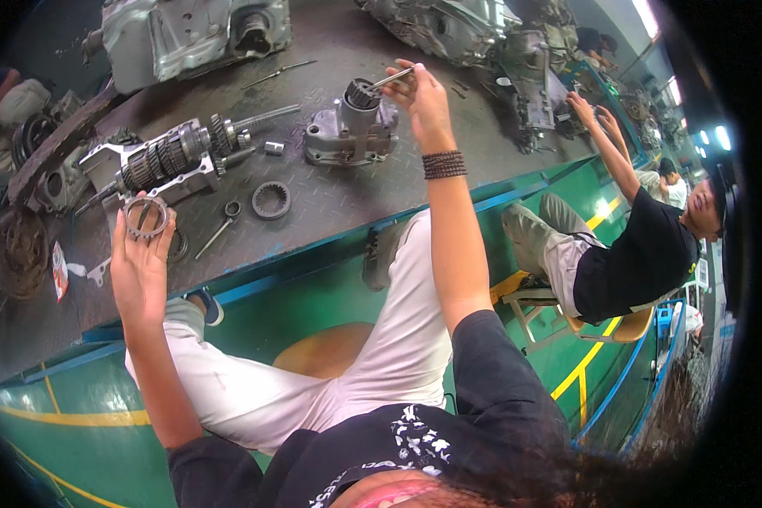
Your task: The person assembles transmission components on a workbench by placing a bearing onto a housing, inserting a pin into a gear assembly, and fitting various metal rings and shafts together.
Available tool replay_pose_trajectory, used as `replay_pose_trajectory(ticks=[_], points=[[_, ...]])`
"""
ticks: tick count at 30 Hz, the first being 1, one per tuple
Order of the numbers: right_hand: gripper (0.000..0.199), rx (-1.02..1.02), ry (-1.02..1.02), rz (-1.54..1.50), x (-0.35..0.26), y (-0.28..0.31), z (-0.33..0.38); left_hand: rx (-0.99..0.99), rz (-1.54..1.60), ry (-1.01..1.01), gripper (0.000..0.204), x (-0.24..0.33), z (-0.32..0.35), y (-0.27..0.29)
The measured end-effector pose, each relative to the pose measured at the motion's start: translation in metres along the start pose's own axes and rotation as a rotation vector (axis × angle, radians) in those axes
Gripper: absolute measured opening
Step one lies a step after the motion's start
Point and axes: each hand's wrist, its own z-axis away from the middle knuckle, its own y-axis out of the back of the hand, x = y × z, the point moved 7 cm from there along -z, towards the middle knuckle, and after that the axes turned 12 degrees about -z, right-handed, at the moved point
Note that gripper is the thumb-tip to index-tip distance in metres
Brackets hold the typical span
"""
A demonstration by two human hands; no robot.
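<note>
My left hand (140,267) holds up a toothed metal ring (129,220), gripped between thumb and fingers near the table's front edge. In my right hand (427,102) a thin metal rod (394,78) is pinched, slanting down to the left. Its lower end meets or overlaps a dark toothed gear (361,95); contact cannot be told for sure. That gear sits on top of a grey metal housing (347,140) standing on the table. Left of the housing lies a gear shaft assembly (165,159) in an open casing.
On the dark metal table (313,199) lie another toothed ring (271,201), a rod with a ring end (220,230), a small cylinder (274,148) and a slim rod (278,74). Large castings (199,42) stand behind. At right, a seated co-worker (631,245) reaches over the bench.
</note>
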Motion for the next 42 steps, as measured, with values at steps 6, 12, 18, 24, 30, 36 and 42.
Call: replay_pose_trajectory(ticks=[6, 12, 18, 24, 30, 36, 42], points=[[0.04, 0.049, -0.028, -0.023, 0.005, -0.001, 0.0, 0.041, -0.03, -0.004, 0.044, 0.001, -0.001, -0.003], [0.036, -0.108, 0.172, 0.195, -0.009, -0.016, 0.005, 0.013, -0.049, -0.003, 0.044, -0.001, 0.0, -0.007], [0.031, -0.155, 0.284, 0.245, -0.02, -0.025, 0.007, -0.023, 0.001, -0.006, 0.045, -0.008, -0.008, -0.009], [0.027, -0.203, 0.501, 0.496, -0.021, -0.068, 0.027, -0.045, 0.097, -0.142, 0.035, 0.034, -0.012, 0.023], [0.02, -0.133, 0.496, 0.542, -0.029, -0.039, 0.029, 0.29, 0.116, -0.351, 0.026, 0.052, -0.032, 0.078], [0.025, -0.208, 0.363, 0.306, 0.002, -0.041, 0.012, 0.288, 0.172, -0.258, 0.029, 0.047, -0.02, 0.07], [0.033, -0.283, 0.163, 0.01, 0.014, -0.053, 0.001, 0.251, 0.166, -0.24, 0.028, 0.046, -0.023, 0.056]])
